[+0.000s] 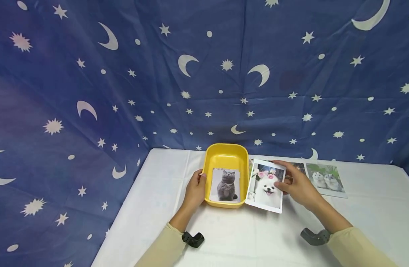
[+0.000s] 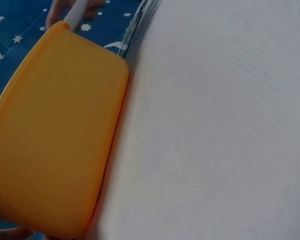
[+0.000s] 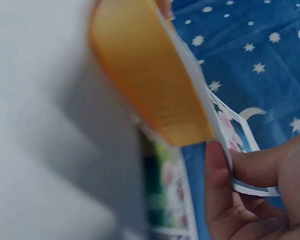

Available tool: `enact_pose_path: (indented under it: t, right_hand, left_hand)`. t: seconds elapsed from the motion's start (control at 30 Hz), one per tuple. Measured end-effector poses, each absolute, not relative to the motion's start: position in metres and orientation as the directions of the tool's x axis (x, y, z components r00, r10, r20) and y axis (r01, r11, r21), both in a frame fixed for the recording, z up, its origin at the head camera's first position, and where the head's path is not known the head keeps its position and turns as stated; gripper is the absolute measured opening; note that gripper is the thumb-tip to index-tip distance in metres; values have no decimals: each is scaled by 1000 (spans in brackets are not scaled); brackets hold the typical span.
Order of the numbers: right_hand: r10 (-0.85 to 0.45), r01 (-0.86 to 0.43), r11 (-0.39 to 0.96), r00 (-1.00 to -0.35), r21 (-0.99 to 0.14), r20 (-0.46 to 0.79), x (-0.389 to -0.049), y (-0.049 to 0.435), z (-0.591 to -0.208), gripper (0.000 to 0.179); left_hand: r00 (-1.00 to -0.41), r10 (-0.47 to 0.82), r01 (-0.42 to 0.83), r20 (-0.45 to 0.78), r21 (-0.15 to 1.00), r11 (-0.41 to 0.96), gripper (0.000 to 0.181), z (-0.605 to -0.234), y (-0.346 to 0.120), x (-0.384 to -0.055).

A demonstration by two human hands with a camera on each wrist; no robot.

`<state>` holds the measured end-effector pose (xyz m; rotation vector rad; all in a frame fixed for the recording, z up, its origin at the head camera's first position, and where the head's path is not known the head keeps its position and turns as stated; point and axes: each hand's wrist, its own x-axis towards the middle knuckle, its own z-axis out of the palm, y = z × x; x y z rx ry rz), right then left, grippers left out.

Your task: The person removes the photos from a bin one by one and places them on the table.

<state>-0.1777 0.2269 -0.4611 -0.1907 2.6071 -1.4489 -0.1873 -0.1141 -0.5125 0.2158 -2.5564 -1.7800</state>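
A yellow plastic bin (image 1: 226,160) stands on the white table, and a photo card of a grey cat (image 1: 226,188) lies face up inside it. My left hand (image 1: 194,191) grips the bin's left side, thumb at the rim. In the left wrist view the bin's outer wall (image 2: 60,125) fills the left part. Just right of the bin, my right hand (image 1: 301,187) pinches a photo card of a white fluffy dog (image 1: 265,187) by its right edge. That card is tilted, its left edge right at the bin's rim. The right wrist view shows thumb and fingers on opposite faces of it.
A card with two small furry animals (image 1: 326,181) lies at the back right of the white tablecloth (image 1: 258,239). More cards beside it are partly hidden behind my right hand. A blue star-and-moon cloth (image 1: 224,81) hangs along the back and left.
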Motion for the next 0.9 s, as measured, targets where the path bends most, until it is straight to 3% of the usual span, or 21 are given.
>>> enact_pose_path:
  t: [0.23,0.53,0.9]
  right_hand:
    - [-209,-45,616,-972,-786,-108,-157,241,-492,76]
    - [-302,-266,741,-952,-617,49,-146,233,-508,80]
    - [-286,-276,819,-956,-503,59,-144,220,-508,63]
  left_hand:
    - [-991,-122,-100,-61,934,343,43,-512,-114,-187]
    - [-990,-125,-104,-65,937,334,43,-512,-114,-186]
    - [-990,-124,-109,-70,930,351,43,-512,-114,-187]
